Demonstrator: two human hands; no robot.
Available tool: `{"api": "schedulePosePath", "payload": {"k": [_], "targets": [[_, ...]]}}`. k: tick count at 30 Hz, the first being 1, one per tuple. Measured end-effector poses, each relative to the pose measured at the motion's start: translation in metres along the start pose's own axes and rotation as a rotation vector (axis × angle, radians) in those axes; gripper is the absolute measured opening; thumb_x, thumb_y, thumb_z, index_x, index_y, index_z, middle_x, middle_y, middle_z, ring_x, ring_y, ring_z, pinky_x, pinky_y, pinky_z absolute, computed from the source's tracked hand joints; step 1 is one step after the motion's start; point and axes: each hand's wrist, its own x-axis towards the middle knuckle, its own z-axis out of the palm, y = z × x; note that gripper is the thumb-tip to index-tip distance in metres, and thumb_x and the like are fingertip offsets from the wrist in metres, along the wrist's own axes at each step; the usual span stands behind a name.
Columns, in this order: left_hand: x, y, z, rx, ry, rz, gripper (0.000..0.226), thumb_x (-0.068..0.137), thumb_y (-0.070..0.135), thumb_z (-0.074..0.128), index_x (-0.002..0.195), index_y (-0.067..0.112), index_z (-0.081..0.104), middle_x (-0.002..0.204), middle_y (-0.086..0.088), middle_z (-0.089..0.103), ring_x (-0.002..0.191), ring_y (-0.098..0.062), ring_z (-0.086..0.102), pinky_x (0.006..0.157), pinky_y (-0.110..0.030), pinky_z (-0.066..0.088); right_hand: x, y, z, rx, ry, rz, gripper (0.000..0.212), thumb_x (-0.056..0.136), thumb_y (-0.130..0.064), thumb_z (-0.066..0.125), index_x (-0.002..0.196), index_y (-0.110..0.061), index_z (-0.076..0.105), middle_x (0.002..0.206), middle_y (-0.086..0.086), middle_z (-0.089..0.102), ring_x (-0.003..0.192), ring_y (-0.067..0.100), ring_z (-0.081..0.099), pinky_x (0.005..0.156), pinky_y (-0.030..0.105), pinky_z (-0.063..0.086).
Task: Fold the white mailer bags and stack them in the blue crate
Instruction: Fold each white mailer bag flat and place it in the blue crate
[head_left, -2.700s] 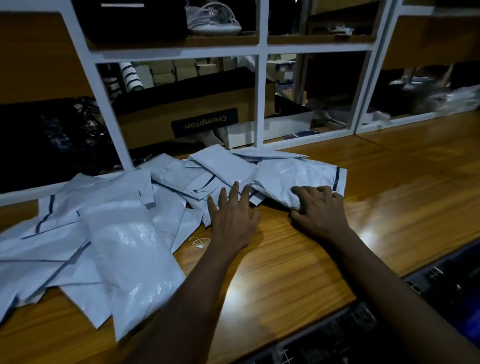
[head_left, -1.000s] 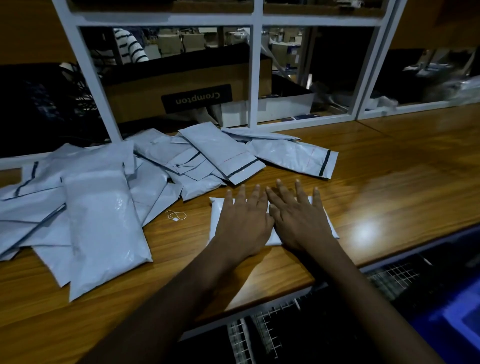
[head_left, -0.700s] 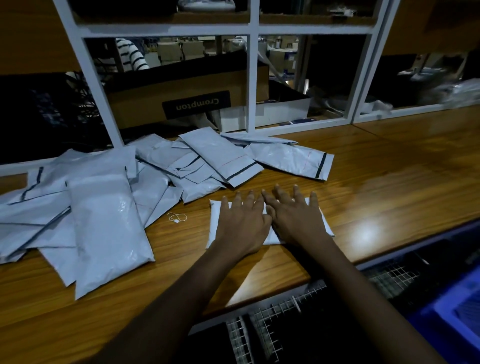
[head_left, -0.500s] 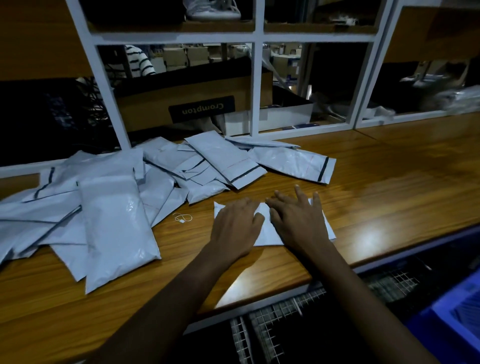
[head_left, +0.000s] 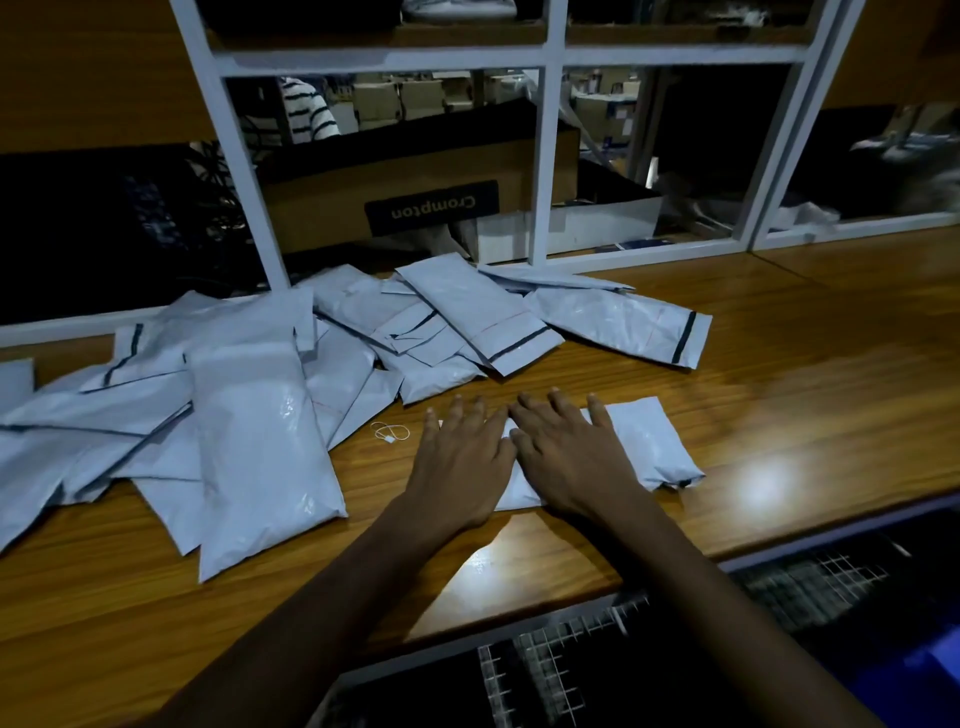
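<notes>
One white mailer bag (head_left: 649, 447) lies flat on the wooden counter (head_left: 810, 374) near its front edge, with its right end folded under. My left hand (head_left: 460, 460) and my right hand (head_left: 563, 452) press down on it side by side, fingers straight and spread. A loose heap of white mailer bags (head_left: 249, 410) covers the counter's left and back. A dark blue patch at the bottom right may be the blue crate (head_left: 930, 675), though only a corner shows below the counter.
A white shelf frame (head_left: 540, 171) rises at the counter's back, with a Crompton cardboard box (head_left: 415, 197) behind it. A small loop of string (head_left: 390, 432) lies left of my hands. A wire grid rack (head_left: 561, 660) sits under the counter's front edge.
My hands pulled one bag out of the heap to the counter's front, curled on it briefly, and now lie flat again. More of the bag shows to the right.
</notes>
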Motion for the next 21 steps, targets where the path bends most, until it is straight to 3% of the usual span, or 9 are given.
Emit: {"api": "schedulePosePath", "payload": {"k": [3,5,7,10,12,15,18,20,21], "targets": [[-0.002,0.003,-0.001,0.008,0.016,-0.018,0.081,0.086,0.046,-0.015,0.157,0.019,0.013,0.165,-0.009,0.013,0.152,-0.027,0.008,0.120,-0.054,0.007,0.000,0.000,0.002,0.034,0.076,0.026,0.092,0.082,-0.048,-0.014,0.153,-0.021,0.037,0.162,0.002,0.031,0.151,0.029,0.022,0.118,0.056,0.010],[-0.003,0.005,-0.003,-0.023,0.018,-0.043,0.065,0.099,0.045,0.000,0.157,0.020,0.014,0.165,-0.007,0.013,0.152,-0.026,0.007,0.120,-0.054,0.005,-0.002,0.006,0.000,0.043,0.094,0.076,0.089,0.084,-0.053,-0.009,0.149,-0.024,0.043,0.158,0.002,0.039,0.149,0.032,0.026,0.117,0.056,0.014],[-0.003,0.005,-0.003,-0.067,0.044,-0.058,0.056,0.104,0.040,0.012,0.157,0.022,0.017,0.165,-0.006,0.015,0.152,-0.025,0.008,0.120,-0.055,0.003,-0.007,0.015,-0.003,0.007,0.072,0.145,0.090,0.081,-0.056,-0.012,0.151,-0.030,0.039,0.160,0.001,0.036,0.149,0.039,0.021,0.115,0.063,0.011],[-0.005,0.008,-0.011,0.044,0.080,-0.045,0.073,0.091,0.043,-0.003,0.154,0.021,0.028,0.162,-0.007,0.024,0.150,-0.028,0.015,0.119,-0.060,0.003,-0.012,0.019,-0.002,-0.076,-0.010,0.158,0.093,0.077,-0.056,-0.019,0.155,-0.037,0.027,0.164,0.001,0.025,0.148,0.045,0.015,0.111,0.072,0.007],[-0.004,0.015,-0.021,0.045,0.095,-0.034,0.066,0.095,0.043,0.006,0.149,0.021,0.038,0.160,-0.007,0.028,0.149,-0.028,0.018,0.119,-0.060,0.006,-0.011,0.018,0.000,-0.092,-0.035,0.159,0.095,0.074,-0.057,-0.022,0.157,-0.038,0.021,0.166,0.001,0.019,0.148,0.045,0.014,0.110,0.074,0.007],[0.007,0.031,-0.030,-0.024,0.145,0.043,0.044,0.103,0.035,0.033,0.141,0.020,0.046,0.155,-0.006,0.037,0.144,-0.028,0.030,0.118,-0.054,0.018,-0.011,0.017,-0.003,-0.056,-0.045,0.200,0.083,0.082,-0.055,-0.018,0.158,-0.037,0.012,0.167,-0.002,0.013,0.150,0.043,0.010,0.109,0.075,0.006],[0.005,0.036,-0.018,-0.086,0.188,0.093,0.038,0.096,0.029,0.053,0.131,0.016,0.056,0.135,-0.005,0.058,0.126,-0.027,0.053,0.106,-0.051,0.038,-0.014,0.017,0.002,-0.065,-0.020,0.220,0.071,0.092,-0.049,-0.006,0.157,-0.032,0.018,0.167,-0.001,0.013,0.151,0.041,0.011,0.109,0.075,0.007],[0.003,0.035,-0.009,-0.080,0.201,0.084,0.038,0.090,0.027,0.054,0.123,0.013,0.066,0.125,-0.006,0.067,0.112,-0.028,0.065,0.093,-0.051,0.050,-0.013,0.021,0.002,-0.061,-0.030,0.207,0.083,0.083,-0.048,-0.012,0.157,-0.030,0.023,0.167,0.000,0.015,0.150,0.040,0.015,0.109,0.075,0.011],[0.003,0.034,-0.008,-0.064,0.185,0.084,0.045,0.091,0.033,0.045,0.126,0.014,0.065,0.129,-0.007,0.065,0.114,-0.029,0.064,0.093,-0.052,0.049,-0.011,0.024,0.001,-0.043,-0.023,0.210,0.089,0.079,-0.049,-0.014,0.157,-0.030,0.024,0.167,0.000,0.017,0.149,0.040,0.017,0.109,0.073,0.014]]}}
